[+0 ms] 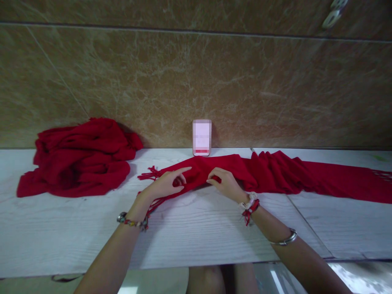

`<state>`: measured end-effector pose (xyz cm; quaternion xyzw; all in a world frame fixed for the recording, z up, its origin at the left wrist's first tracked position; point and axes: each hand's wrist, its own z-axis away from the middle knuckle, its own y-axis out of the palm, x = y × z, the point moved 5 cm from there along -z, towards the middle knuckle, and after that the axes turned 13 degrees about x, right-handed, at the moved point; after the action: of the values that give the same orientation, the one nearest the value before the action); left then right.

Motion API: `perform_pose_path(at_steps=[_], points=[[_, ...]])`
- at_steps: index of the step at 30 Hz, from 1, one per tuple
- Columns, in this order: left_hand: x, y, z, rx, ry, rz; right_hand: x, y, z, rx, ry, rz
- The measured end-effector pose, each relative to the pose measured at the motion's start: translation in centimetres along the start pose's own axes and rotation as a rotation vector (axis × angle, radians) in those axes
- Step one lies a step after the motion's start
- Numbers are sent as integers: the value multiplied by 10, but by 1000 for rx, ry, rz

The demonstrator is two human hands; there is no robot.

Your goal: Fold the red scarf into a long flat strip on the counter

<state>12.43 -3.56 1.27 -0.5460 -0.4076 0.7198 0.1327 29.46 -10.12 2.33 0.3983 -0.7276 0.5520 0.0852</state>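
Note:
A long red scarf [283, 173] stretches across the white table, its fringed end at left and bunched folds right of the middle. My left hand [167, 182] is over the part near the left fringe, index finger stretched out and thumb apart, with nothing gripped between them. Farther right, my right hand [225, 182] has its thumb and fingers closed in a pinch on the scarf's near side. The scarf's far right end, also fringed, reaches the picture's edge.
A heap of red cloth [82, 163] lies at the left against the brown marbled wall [171, 81]. Behind the scarf, a phone [202, 136] leans upright on the wall. The white wood-grain table [196, 232] has a seam at right. A wall socket [332, 18] shows at top right.

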Motion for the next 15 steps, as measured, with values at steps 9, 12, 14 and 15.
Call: perform_pose_path(at_steps=[9,12,14,15], points=[[5,-7,1,-52,-42,132,-2,-5,1,-68,44,49],[4,-8,0,-111,-35,271,0,-5,3,-102,4,175],[5,-6,-2,-134,-46,374,6,-2,4,-98,-76,266],[6,-5,-3,-140,-57,424,11,1,4,-81,-128,310]])
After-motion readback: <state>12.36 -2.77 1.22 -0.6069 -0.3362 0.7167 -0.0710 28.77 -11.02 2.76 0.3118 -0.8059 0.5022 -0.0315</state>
